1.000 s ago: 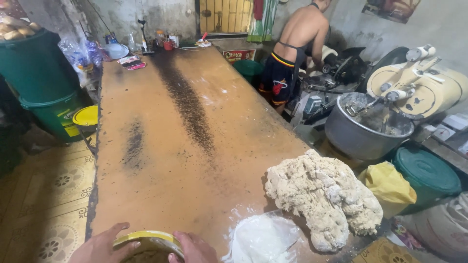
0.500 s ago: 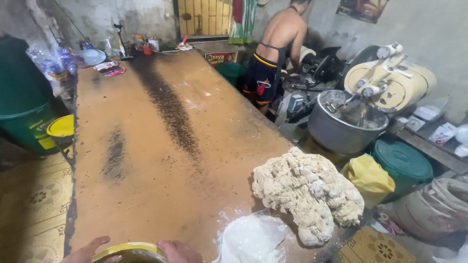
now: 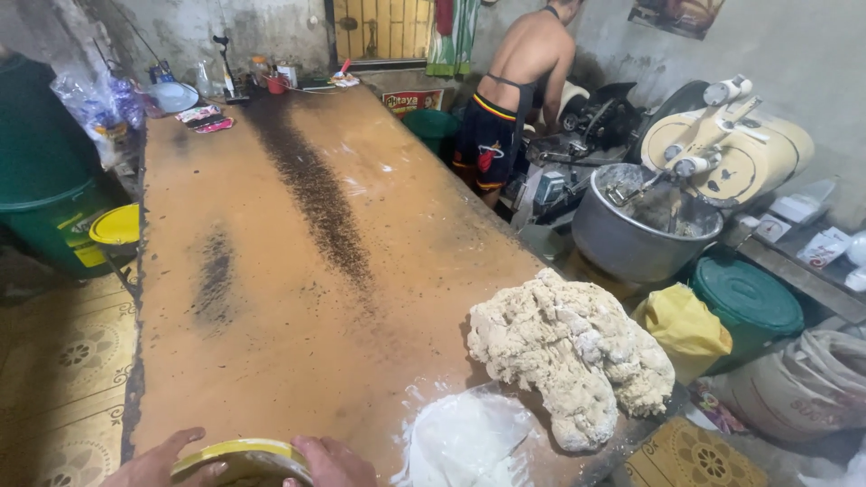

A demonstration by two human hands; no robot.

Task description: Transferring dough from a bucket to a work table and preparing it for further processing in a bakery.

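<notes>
Yellow-rimmed round container (image 3: 242, 458), tilted, at the desk's (image 3: 298, 298) near edge, btm of view. Held between both hands; only its upper rim shows.

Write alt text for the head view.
Both hands, left hand and right hand, hold a yellow-rimmed round container at the near edge of a long brown table, beside a dough mound and flour pile.

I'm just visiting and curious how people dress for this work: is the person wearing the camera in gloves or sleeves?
No gloves: both the left hand and the right hand are bare, with no rings visible. Only the fingers and part of each hand show at the bottom edge, so wrists, any sleeves or a watch are out of view.
</notes>
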